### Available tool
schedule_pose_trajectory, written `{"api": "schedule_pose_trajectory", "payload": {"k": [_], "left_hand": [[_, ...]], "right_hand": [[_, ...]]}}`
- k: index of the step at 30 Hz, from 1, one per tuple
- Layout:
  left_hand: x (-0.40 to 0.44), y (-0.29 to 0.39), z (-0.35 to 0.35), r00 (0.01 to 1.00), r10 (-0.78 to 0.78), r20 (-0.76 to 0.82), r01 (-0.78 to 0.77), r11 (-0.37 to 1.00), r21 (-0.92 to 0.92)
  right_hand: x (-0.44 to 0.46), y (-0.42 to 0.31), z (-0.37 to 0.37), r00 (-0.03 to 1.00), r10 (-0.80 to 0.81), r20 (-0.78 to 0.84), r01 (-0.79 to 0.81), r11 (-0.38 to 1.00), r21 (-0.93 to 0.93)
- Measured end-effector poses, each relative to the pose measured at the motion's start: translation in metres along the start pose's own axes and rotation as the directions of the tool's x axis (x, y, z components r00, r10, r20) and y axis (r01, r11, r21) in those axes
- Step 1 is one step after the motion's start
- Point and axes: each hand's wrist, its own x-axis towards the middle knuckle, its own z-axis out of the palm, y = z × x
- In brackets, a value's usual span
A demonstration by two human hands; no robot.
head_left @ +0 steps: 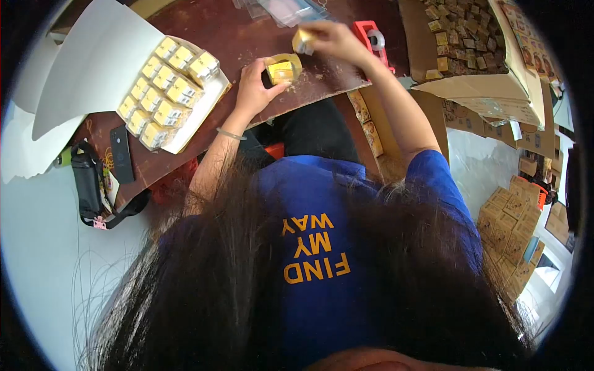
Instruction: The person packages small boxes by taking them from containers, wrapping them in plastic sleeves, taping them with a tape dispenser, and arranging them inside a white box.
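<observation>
My left hand (255, 93) is closed around a small yellow box (281, 72) just above the table's near edge. A yellowish ring (297, 62), perhaps a roll of tape, shows behind and beside that box; whether the hand also grips it I cannot tell. Up and to the right, my right hand (337, 43), slightly blurred, pinches another small yellow-and-white box (303, 41) by its side. To the left, a white carton (185, 137) with a raised lid holds rows of similar small yellow boxes (163, 77).
A red tape dispenser (373, 46) stands right of my right hand. Clear plastic sleeves (284, 9) lie at the back of the dark red table (226, 37). A large cardboard box (482, 93) of small boxes is at right. A phone (122, 154) and black bag (90, 179) are at left.
</observation>
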Motion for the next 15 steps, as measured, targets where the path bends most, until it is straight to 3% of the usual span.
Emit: {"api": "schedule_pose_trajectory", "payload": {"k": [1, 5, 7, 9, 11, 12, 13, 15], "left_hand": [[0.0, 0.0, 0.0, 1.0, 0.001, 0.007, -0.001, 1.0, -0.006], [0.0, -0.002, -0.001, 1.0, 0.015, 0.022, -0.015, 1.0, 0.002], [0.001, 0.001, -0.001, 0.999, 0.031, 0.035, -0.031, 1.0, 0.002], [0.002, 0.004, -0.002, 0.999, -0.002, 0.033, 0.002, 1.0, -0.001], [-0.001, 0.005, -0.002, 0.998, -0.05, 0.024, 0.05, 0.999, -0.005], [-0.003, 0.004, -0.002, 0.998, -0.056, 0.026, 0.057, 0.998, -0.007], [-0.004, 0.004, -0.001, 0.999, -0.035, 0.014, 0.035, 0.999, 0.014], [-0.001, 0.006, -0.001, 1.0, 0.018, -0.006, -0.017, 0.998, 0.057]], "right_hand": [[0.004, -0.007, -0.005, 0.992, 0.129, 0.009, -0.128, 0.977, 0.172], [0.011, -0.1, -0.008, 0.967, 0.146, 0.208, -0.171, 0.98, 0.104], [0.007, -0.108, -0.006, 0.952, 0.158, 0.261, -0.184, 0.98, 0.078], [-0.004, -0.092, 0.009, 0.997, -0.037, 0.071, 0.041, 0.997, -0.062], [-0.015, -0.075, 0.028, 0.963, -0.26, -0.072, 0.238, 0.944, -0.231], [-0.021, -0.069, 0.037, 0.964, -0.256, -0.068, 0.235, 0.945, -0.227], [-0.026, -0.063, 0.046, 0.994, -0.071, -0.085, 0.072, 0.997, 0.01], [-0.032, -0.054, 0.06, 0.958, 0.287, 0.003, -0.256, 0.852, 0.457]]}}
